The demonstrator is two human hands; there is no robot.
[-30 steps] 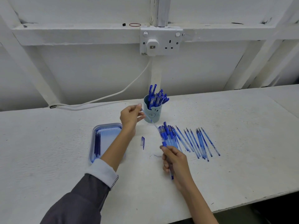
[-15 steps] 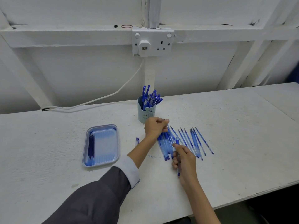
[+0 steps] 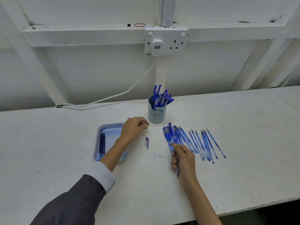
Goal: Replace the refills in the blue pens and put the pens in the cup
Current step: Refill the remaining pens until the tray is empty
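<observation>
A pale blue cup (image 3: pixel 156 116) at the back of the table holds several blue pens (image 3: pixel 160 98). More blue pens (image 3: pixel 168 134) lie in a bunch in front of it, with a row of thin blue refills (image 3: pixel 203 143) to their right. My right hand (image 3: pixel 184 157) grips one blue pen barrel (image 3: pixel 177 172), its tip pointing toward me. My left hand (image 3: pixel 133 129) hovers by the tray's right edge with fingers curled, pinching a thin refill; only its tip (image 3: pixel 143 122) shows. A loose pen cap (image 3: pixel 146 141) lies between my hands.
A blue tray (image 3: pixel 112 129) at the left holds a few dark refills (image 3: pixel 102 143). A blue ink smear (image 3: pixel 160 156) marks the table. A white cable (image 3: pixel 113 96) runs from the wall socket (image 3: pixel 165 41) along the back edge.
My left hand has drawn back leftward from the pile of pens and refills to the tray's edge, now with a thin tip showing at its fingers. My right hand keeps its pen.
</observation>
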